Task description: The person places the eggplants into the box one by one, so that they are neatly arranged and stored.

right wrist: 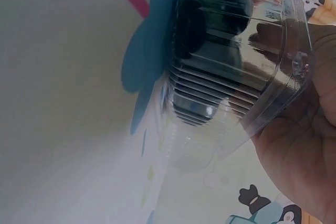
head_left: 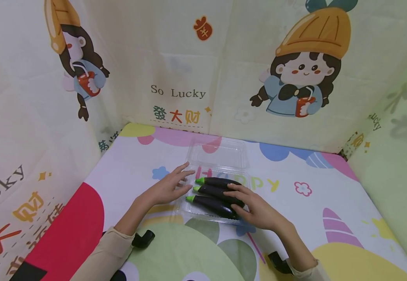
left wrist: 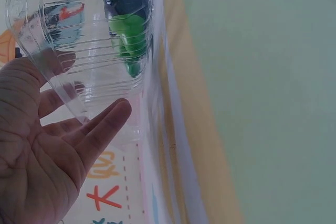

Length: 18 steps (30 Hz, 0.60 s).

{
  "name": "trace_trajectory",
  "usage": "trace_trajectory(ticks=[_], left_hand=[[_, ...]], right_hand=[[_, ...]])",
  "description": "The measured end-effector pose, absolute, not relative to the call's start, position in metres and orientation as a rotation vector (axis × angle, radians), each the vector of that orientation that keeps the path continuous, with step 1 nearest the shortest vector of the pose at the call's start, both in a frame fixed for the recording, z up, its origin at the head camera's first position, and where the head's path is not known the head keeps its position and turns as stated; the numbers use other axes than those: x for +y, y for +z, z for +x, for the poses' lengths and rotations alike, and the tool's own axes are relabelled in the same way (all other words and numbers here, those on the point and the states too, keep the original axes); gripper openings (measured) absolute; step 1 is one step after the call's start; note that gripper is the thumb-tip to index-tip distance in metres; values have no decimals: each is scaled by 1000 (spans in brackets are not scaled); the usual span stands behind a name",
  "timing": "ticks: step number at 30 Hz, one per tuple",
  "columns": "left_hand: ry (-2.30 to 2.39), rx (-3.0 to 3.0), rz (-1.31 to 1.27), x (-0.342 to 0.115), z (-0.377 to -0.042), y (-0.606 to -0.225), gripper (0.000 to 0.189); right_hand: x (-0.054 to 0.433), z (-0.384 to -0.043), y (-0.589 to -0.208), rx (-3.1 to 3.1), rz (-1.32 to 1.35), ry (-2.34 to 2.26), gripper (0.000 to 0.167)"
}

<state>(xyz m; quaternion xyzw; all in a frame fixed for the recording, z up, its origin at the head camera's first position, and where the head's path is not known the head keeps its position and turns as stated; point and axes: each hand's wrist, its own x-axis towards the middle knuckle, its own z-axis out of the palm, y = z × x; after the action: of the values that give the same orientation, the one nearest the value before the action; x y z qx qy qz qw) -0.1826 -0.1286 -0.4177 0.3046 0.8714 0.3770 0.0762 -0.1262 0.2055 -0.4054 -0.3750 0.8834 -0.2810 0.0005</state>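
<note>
Three dark purple eggplants with green stem ends lie side by side in a clear plastic clamshell box (head_left: 207,219): a back one (head_left: 222,182), a middle one (head_left: 214,191) and a front one (head_left: 214,207). The box's lid (head_left: 221,154) is folded back, away from the person. At the left side my left hand (head_left: 168,187) has its fingers extended by the rim. My right hand (head_left: 257,208) reaches over the right side, fingers loosely bent above the eggplants' blunt ends. Through the ribbed wall (right wrist: 226,82) in the right wrist view, its fingers show dimly.
A tabletop covered with a printed cloth (head_left: 294,210) carries the box. Patterned fabric walls (head_left: 231,78) enclose the back and both sides. Black wrist mounts (head_left: 143,239) stick out beside both sleeves.
</note>
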Motion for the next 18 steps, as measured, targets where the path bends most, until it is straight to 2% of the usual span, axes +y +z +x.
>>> trace_trajectory(ticks=[18], left_hand=[[1141, 2607, 897, -126, -182, -418, 58]], right_hand=[[212, -118, -402, 2903, -1163, -966, 44]])
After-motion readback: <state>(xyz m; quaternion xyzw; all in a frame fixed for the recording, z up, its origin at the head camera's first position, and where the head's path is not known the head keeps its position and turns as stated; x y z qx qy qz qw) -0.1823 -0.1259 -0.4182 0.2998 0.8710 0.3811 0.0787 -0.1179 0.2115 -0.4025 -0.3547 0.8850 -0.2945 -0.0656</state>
